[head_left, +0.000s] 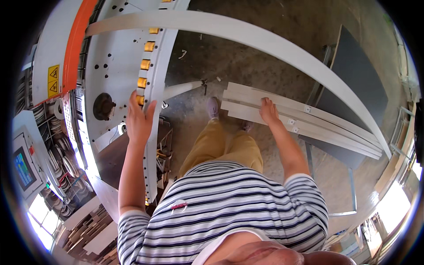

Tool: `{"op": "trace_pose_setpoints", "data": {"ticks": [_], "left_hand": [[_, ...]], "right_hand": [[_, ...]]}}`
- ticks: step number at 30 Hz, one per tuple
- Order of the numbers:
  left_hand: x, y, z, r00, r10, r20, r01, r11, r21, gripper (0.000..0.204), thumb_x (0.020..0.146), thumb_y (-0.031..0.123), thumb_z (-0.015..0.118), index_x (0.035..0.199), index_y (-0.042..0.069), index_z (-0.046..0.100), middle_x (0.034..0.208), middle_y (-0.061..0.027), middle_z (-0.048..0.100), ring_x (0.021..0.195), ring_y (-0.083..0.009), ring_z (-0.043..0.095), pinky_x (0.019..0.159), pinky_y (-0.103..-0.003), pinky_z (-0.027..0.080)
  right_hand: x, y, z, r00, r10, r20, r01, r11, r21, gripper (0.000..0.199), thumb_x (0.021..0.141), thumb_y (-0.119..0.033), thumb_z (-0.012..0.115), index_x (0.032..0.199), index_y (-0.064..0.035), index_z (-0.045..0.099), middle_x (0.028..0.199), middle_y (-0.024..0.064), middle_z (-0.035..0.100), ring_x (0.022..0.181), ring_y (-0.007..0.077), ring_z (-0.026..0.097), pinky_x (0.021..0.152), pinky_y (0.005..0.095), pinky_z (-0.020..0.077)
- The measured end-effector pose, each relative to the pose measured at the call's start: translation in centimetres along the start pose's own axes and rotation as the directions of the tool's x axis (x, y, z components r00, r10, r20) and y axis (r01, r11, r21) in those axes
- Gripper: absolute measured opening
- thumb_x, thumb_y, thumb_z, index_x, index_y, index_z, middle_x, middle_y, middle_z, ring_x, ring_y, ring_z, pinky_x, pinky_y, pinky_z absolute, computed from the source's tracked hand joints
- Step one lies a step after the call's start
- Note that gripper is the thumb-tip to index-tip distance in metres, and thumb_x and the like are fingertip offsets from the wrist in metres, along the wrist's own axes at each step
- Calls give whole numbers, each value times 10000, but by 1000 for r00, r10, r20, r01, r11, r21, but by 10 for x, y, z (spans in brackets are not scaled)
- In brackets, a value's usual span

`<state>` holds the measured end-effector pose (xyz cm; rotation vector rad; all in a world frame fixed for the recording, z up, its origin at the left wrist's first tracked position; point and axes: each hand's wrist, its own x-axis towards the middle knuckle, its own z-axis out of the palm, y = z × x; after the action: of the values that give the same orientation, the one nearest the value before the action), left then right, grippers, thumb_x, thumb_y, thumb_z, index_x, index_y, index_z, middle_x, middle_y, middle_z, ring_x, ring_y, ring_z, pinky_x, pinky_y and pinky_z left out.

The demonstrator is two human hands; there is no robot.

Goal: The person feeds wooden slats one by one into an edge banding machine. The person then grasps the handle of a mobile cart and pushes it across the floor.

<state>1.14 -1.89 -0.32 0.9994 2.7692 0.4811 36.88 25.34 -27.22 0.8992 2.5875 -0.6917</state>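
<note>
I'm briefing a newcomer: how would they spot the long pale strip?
Start at the white machine on the left. The pale strip runs rightward from it, beyond the boards at the right hand; it looks longer and shows none of their labels.

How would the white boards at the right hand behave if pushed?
The white boards could slide over one another: their ends are staggered and no strap shows. Being long and narrow, they may swing sideways if the right hand pushes just one end. Their flat faces make rolling unlikely.
</note>
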Motion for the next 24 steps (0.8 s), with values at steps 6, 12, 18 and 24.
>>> {"op": "trace_pose_setpoints", "data": {"ticks": [6,12,18,24], "left_hand": [[-2,-1,7,986,-165,20,161,978,135,615,924,435,576,1319,8,378,1128,-289,577,1038,-463,558,861,-469,446],[9,5,11,997,-73,-25,75,990,123,585,911,424,598,1261,-6,413,1038,-267,597,913,-463,593,767,-495,474],[-1,12,-12,959,125,-254,-121,992,33,546,875,311,672,1248,-3,427,1138,-226,556,1016,-419,532,883,-472,430],[-133,92,24,967,-108,231,254,352,-901,608,844,299,695,1285,31,374,1222,-125,436,1136,-245,455,1020,-394,362]], "right_hand": [[59,65,80,978,126,-168,-178,921,-346,423,829,-117,612,1238,-60,522,1321,109,505,1229,274,486,1027,408,409],[54,65,44,965,112,235,-7,913,-407,331,741,-150,654,1061,-73,614,1044,104,628,1023,277,598,912,455,445],[-44,-58,-127,949,-307,-75,286,935,-208,436,598,-235,755,971,-81,592,945,90,587,922,276,590,771,421,483],[-89,-188,-254,789,-535,-302,523,843,-127,434,559,-259,774,881,-71,552,857,83,540,841,264,573,640,384,509]]}}
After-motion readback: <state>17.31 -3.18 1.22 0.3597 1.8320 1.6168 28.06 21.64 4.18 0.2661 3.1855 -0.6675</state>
